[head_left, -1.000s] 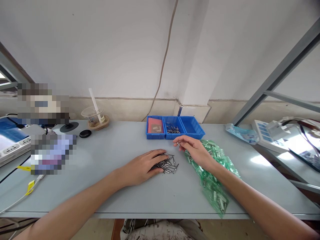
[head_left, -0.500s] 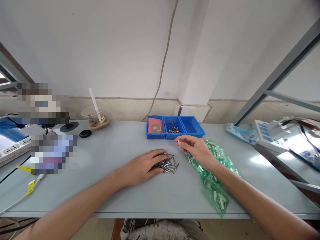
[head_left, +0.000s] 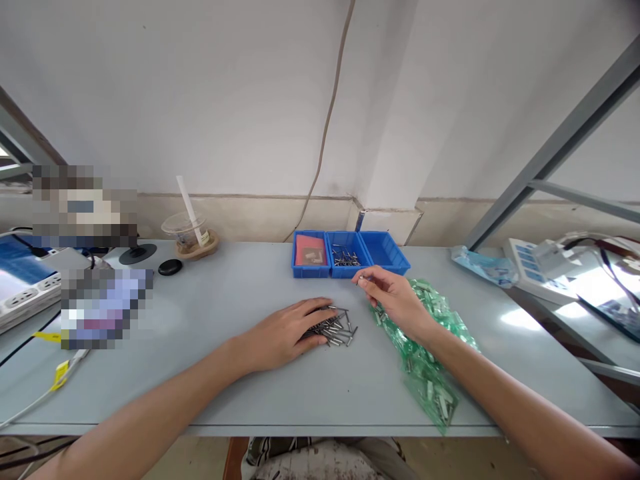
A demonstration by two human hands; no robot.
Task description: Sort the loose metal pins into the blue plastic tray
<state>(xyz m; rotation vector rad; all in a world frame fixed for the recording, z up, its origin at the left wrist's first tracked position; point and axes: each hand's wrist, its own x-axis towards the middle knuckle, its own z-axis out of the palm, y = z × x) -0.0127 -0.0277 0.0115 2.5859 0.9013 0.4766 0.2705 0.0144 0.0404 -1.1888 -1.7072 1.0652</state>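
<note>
My left hand [head_left: 287,331] rests flat on a pile of small metal pins [head_left: 336,328] at the middle of the grey table [head_left: 210,360], fingers spread over the pile's left side. My right hand [head_left: 393,299] hovers just in front of the blue bins, pinching a single small metal pin [head_left: 361,278] between thumb and fingertips. A green plastic bag of small parts [head_left: 425,357] lies under and beside my right forearm. The three-compartment blue bin [head_left: 350,254] stands behind; its middle section holds pins, the left one a red pad.
At the back left stand a clear plastic cup with a straw [head_left: 190,230], a black round object [head_left: 170,267] and a power strip [head_left: 25,293]. A grey metal frame [head_left: 550,153] and white devices with cables [head_left: 550,263] stand on the right.
My right hand has lifted and moved slightly back toward the blue bin with the pin pinched. My left hand has stayed on the pile.
</note>
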